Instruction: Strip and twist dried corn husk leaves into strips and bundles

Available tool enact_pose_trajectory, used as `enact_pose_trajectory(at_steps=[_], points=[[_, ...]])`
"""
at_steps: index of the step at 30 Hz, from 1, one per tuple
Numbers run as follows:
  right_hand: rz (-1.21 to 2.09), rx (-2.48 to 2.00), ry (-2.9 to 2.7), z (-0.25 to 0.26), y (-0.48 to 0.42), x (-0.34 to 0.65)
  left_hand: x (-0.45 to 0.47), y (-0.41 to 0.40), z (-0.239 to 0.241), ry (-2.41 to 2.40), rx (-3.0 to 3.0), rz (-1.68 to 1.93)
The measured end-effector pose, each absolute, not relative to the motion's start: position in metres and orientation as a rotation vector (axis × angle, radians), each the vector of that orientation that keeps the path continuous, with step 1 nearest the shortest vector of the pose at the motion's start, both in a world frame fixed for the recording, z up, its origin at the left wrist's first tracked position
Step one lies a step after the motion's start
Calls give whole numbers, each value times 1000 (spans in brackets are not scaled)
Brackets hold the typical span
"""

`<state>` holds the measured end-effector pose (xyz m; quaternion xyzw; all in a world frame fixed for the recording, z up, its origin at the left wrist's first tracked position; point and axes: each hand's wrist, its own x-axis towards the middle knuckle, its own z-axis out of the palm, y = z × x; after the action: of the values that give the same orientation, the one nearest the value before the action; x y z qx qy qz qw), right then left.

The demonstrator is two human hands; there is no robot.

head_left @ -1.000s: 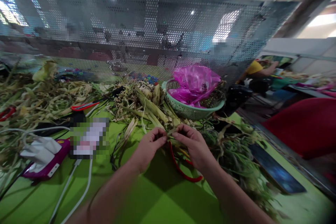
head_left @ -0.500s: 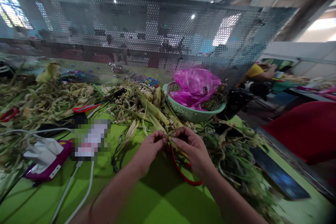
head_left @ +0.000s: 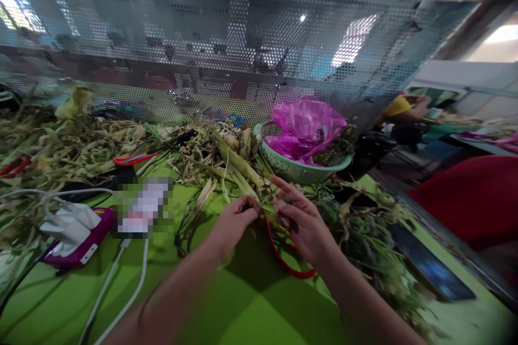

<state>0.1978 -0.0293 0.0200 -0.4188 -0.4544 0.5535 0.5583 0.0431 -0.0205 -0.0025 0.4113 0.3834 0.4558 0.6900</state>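
Pinching the near end of a long green stalk [head_left: 238, 164], your left hand [head_left: 232, 223] is curling its fingers [head_left: 251, 209] tightly shut around it. Your right hand [head_left: 303, 223] is resting just beside it on the same stalk, its fingers [head_left: 283, 186] spreading loosely open and gripping nothing that I can make out. The stalk is running from between your hands up and away across the green counter [head_left: 243, 302] into a heap of dried leaves [head_left: 190, 164], close to a teal basket [head_left: 299, 175] that is holding a pink plastic bag [head_left: 309, 124]. A red loop [head_left: 287, 267] is lying on the counter under your right hand. Off to your left, a magenta power bank [head_left: 76, 250] is carrying a white charger [head_left: 68, 223], and a dark phone [head_left: 429, 269] is lying well apart on your right.
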Motion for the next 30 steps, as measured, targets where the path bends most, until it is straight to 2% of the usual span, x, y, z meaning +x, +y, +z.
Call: enact_pose_trajectory(at_steps=[19,27,30], points=[[1049,-972,-1094,16,-22,205,38,-18,-3,886,913,995],[1100,-1199,-1343,11,-21,202,35,-16,-5,877,898,1085],[995,-1243,-1433,11,-24,200,36,-10,-7,932,1056,1082]])
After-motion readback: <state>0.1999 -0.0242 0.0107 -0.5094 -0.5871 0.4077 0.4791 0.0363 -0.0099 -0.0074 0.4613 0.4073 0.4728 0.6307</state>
